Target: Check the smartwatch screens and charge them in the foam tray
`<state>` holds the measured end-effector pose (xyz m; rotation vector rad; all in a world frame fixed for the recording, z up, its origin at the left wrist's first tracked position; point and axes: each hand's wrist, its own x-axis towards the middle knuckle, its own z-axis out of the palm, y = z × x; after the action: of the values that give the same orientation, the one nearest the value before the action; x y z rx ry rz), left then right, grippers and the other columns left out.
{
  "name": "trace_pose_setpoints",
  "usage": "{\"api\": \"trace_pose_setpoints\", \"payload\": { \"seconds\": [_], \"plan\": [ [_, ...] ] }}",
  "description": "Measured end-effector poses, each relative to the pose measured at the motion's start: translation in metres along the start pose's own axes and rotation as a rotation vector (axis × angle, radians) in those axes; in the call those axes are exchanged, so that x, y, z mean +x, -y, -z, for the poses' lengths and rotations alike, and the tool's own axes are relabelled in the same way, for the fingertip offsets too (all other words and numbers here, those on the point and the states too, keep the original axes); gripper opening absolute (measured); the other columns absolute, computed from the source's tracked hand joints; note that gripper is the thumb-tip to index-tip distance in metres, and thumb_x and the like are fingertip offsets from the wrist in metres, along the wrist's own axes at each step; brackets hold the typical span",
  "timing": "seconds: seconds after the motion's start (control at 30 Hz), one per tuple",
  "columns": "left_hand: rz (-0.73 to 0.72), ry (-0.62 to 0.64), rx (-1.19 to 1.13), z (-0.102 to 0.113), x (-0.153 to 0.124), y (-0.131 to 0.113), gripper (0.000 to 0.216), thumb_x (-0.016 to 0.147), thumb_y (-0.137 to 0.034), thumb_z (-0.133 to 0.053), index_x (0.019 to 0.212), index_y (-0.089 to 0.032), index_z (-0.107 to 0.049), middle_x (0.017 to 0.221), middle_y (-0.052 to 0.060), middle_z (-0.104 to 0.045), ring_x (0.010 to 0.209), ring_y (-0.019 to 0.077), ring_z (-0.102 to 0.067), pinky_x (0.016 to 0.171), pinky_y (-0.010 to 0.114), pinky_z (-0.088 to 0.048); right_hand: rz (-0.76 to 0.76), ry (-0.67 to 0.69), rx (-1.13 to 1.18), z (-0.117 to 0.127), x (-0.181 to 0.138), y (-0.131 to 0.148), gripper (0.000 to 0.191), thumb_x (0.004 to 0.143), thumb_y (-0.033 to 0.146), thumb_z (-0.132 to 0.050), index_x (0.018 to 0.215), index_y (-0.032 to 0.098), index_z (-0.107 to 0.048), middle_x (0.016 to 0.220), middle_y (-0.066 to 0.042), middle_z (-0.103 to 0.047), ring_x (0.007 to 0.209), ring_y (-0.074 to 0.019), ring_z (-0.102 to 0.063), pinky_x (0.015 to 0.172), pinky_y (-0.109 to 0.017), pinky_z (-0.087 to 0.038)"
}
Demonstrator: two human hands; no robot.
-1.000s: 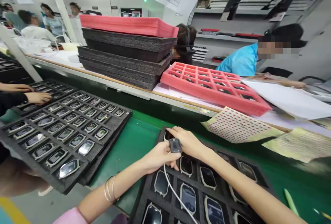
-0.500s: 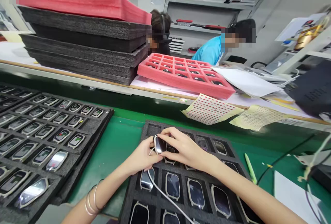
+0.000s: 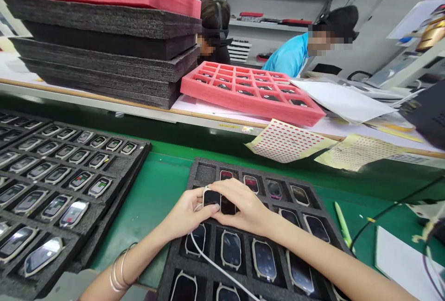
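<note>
A strapless smartwatch (image 3: 209,197) with a dark screen and pale frame is held above the foam tray (image 3: 206,171). My left hand (image 3: 187,212) grips its left side, thumb across the lower screen. A white cable (image 3: 217,266) runs from under my left fingers down over the tray; its end is hidden. My right hand (image 3: 245,206) has its fingers closed at the watch's upper and right edges. Beneath my hands, the tray's compartments hold several more watches, such as a dark-screened watch (image 3: 231,249). One compartment at the upper left holds none.
To the left lie foam trays of watches (image 3: 57,176). Behind, a shelf carries stacked black foam (image 3: 114,46) and a red foam tray (image 3: 250,94). Sticker sheets (image 3: 288,141) hang from its edge. A green pen (image 3: 342,222) lies right. Two people sit beyond.
The watch has turned so its dark screen faces me more, and my left thumb has moved onto it. My right hand has shifted slightly downward. The view has moved a little.
</note>
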<state>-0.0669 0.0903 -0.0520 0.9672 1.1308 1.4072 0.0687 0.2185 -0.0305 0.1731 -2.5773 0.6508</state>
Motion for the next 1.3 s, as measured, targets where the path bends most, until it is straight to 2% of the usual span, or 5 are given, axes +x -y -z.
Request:
{"api": "trace_pose_setpoints", "payload": {
  "seconds": [0.57,0.77,0.93,1.13,1.3],
  "plan": [
    [0.022,0.008,0.131,0.003,-0.002,0.003,0.025,0.086,-0.033,-0.058,0.104,-0.016,-0.057,0.068,-0.005,-0.047,0.045,0.0049,-0.03,0.048,0.02,-0.031,-0.065,0.032,-0.002,-0.001,-0.002,0.004,0.04,0.089,0.025,-0.06,0.126,0.016,-0.046,0.113,-0.013,-0.059,0.101,-0.0247,-0.055,0.085,-0.039,-0.046],
    [-0.048,-0.003,0.235,0.0,-0.003,0.002,0.029,0.086,-0.03,-0.056,0.112,-0.018,-0.054,0.084,0.0,-0.054,0.073,0.0126,-0.048,0.069,0.024,-0.041,-0.083,0.127,-0.062,0.018,0.005,0.008,0.036,0.087,0.029,-0.063,0.119,0.015,-0.052,0.114,-0.014,-0.056,0.104,-0.0281,-0.052,0.088,-0.043,-0.042],
    [0.023,0.07,0.181,-0.002,-0.004,0.007,0.052,0.077,-0.033,-0.068,0.121,-0.018,-0.044,0.08,-0.002,-0.049,0.062,0.0098,-0.044,0.063,0.023,-0.041,-0.231,-0.067,0.052,0.031,0.031,-0.017,0.033,0.082,0.027,-0.068,0.109,0.017,-0.052,0.103,-0.007,-0.054,0.092,-0.021,-0.055,0.079,-0.032,-0.047],
    [0.037,0.083,0.258,-0.003,-0.005,0.004,0.045,0.081,-0.035,-0.063,0.118,-0.017,-0.044,0.071,-0.005,-0.043,0.054,0.0076,-0.032,0.049,0.021,-0.028,-0.303,0.175,-0.247,0.0,0.045,-0.044,0.044,0.075,0.025,-0.077,0.112,0.013,-0.056,0.1,-0.009,-0.054,0.095,-0.0251,-0.054,0.083,-0.038,-0.047],
    [0.004,0.094,0.223,-0.004,-0.005,0.002,0.042,0.08,-0.033,-0.064,0.116,-0.018,-0.048,0.078,-0.002,-0.05,0.058,0.0083,-0.039,0.055,0.022,-0.034,-0.327,0.305,-0.399,0.022,0.029,-0.028,0.037,0.081,0.021,-0.072,0.114,0.013,-0.057,0.102,-0.013,-0.057,0.096,-0.0288,-0.054,0.08,-0.041,-0.045]
  ]
}}
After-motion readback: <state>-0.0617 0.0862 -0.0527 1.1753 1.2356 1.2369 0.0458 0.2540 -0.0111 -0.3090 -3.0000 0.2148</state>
